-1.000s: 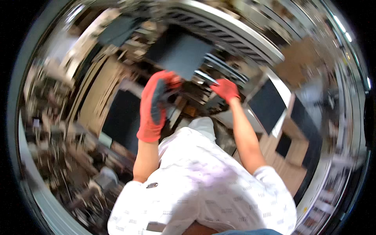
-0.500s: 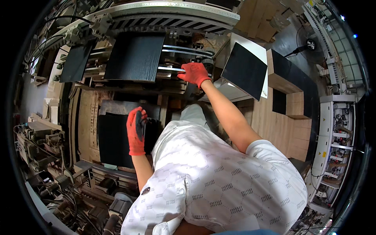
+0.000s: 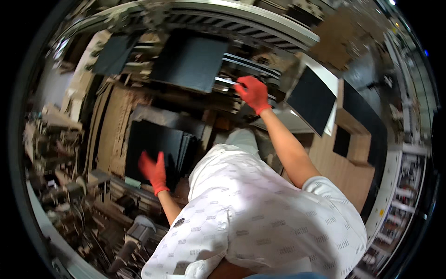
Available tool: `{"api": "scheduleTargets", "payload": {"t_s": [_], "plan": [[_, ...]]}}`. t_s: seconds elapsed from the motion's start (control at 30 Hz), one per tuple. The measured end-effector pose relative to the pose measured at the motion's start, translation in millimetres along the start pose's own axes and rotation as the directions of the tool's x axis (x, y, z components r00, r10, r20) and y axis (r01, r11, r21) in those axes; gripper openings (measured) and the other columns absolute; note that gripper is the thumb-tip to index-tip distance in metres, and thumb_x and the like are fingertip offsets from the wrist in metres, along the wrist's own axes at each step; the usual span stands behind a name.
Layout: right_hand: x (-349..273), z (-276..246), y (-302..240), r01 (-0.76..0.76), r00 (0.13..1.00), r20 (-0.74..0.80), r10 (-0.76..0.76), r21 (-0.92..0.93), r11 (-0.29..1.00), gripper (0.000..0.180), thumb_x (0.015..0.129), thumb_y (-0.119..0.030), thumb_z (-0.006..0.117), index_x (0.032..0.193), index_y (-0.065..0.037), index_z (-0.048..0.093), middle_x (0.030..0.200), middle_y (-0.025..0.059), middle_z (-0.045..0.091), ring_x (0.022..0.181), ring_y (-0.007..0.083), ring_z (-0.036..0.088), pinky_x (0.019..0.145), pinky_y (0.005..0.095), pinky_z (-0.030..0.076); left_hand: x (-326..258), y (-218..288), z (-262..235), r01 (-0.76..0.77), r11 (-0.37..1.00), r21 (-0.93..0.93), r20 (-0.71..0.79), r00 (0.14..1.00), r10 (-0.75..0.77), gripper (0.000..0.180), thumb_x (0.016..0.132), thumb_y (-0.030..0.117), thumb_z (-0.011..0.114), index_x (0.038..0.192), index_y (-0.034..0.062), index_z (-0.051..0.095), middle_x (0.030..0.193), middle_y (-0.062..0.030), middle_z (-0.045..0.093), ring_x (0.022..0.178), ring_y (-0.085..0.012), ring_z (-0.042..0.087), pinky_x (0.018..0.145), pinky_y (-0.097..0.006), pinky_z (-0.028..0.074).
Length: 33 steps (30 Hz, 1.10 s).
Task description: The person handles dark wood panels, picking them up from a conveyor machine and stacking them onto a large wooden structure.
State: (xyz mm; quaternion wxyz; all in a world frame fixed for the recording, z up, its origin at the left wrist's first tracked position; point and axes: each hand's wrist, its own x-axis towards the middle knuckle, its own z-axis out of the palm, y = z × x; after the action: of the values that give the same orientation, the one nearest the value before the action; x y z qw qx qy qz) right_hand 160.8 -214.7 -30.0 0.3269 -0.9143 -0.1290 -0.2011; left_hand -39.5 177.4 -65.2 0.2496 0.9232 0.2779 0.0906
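Note:
My left hand (image 3: 154, 172), in a red glove, is over the near end of a stack of black panels (image 3: 155, 139). Its thumb and fingers are spread and hold nothing; motion blurs them, and I cannot tell whether they touch the top panel. My right hand (image 3: 253, 94), also red-gloved, is at a metal rail (image 3: 225, 81) of the machine. Its fingers are curled in, and what they hold, if anything, is hidden. Left of that hand, a black panel (image 3: 189, 60) lies across the rails. A smaller dark panel (image 3: 113, 55) lies farther left.
Across the far side runs a long machine beam (image 3: 232, 11). On the right, a black panel (image 3: 312, 100) lies on a white board, beside wood-coloured panels (image 3: 320, 162) with black faces. Machinery with a motor (image 3: 139, 230) stands at the lower left.
My left hand has drawn back toward me along the stack and its fingers have spread. My right hand stays by the rail. The whole view has shifted to the right.

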Motion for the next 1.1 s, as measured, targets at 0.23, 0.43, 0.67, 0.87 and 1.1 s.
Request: {"api": "scheduleTargets", "payload": {"t_s": [0.23,0.43,0.67,0.87,1.1], "plan": [[-15.0,68.3,-63.8,-0.282,0.884,-0.253,0.392,0.381,0.880,0.020,0.085,-0.019,0.066,0.096,-0.005,0.056,0.065,0.0036,0.054,0.066,0.0158,0.059,0.057,0.0337,0.045,-68.4,-45.6,-2.7,0.201,0.978,0.059,0.068,0.977,-0.204,0.115,0.047,0.043,0.088,0.144,0.0231,0.030,0.145,-0.0364,0.016,0.133,-0.0516,0.022,0.109,-0.049,0.027],[20.8,103.9,-79.1,-0.590,0.695,0.224,0.683,0.722,0.363,0.052,0.079,-0.016,0.074,0.121,-0.004,0.044,0.095,0.0097,0.059,0.082,0.0185,0.058,0.073,0.0315,0.047,-72.8,-79.6,-2.9,0.387,0.900,-0.203,0.122,0.922,-0.369,0.106,0.049,0.030,0.089,0.140,0.0162,0.036,0.139,-0.0242,0.039,0.131,-0.0475,0.027,0.107,-0.048,0.031],[28.2,130.7,-40.0,-0.555,0.737,0.214,0.641,0.734,0.392,0.053,0.075,-0.012,0.077,0.118,-0.002,0.047,0.112,0.0073,0.057,0.100,0.0184,0.053,0.090,0.0303,0.041,-87.0,-42.5,-21.7,0.192,0.980,-0.052,0.057,0.980,-0.189,0.094,0.053,0.022,0.087,0.136,0.0121,0.043,0.140,-0.0253,0.034,0.127,-0.0398,0.038,0.105,-0.043,0.035],[31.4,121.3,-50.5,-0.655,0.668,0.396,0.630,0.715,0.244,0.063,0.079,-0.018,0.076,0.128,-0.007,0.038,0.116,0.0078,0.052,0.092,0.0187,0.051,0.066,0.0334,0.047,-93.7,-95.9,-15.5,0.137,0.949,-0.283,0.001,0.990,-0.143,0.086,0.060,0.019,0.083,0.137,0.0120,0.044,0.134,-0.0239,0.041,0.125,-0.0357,0.042,0.105,-0.041,0.036],[31.6,132.4,-22.2,-0.634,0.717,0.382,0.583,0.705,0.318,0.067,0.079,-0.018,0.077,0.131,0.000,0.038,0.121,0.0117,0.052,0.101,0.0222,0.051,0.084,0.0362,0.045,-65.6,-104.4,-16.5,0.555,0.695,-0.457,0.007,0.784,-0.621,0.060,0.079,0.018,0.074,0.130,0.0003,0.047,0.111,-0.0170,0.059,0.103,-0.0245,0.058,0.087,-0.034,0.046]]}}
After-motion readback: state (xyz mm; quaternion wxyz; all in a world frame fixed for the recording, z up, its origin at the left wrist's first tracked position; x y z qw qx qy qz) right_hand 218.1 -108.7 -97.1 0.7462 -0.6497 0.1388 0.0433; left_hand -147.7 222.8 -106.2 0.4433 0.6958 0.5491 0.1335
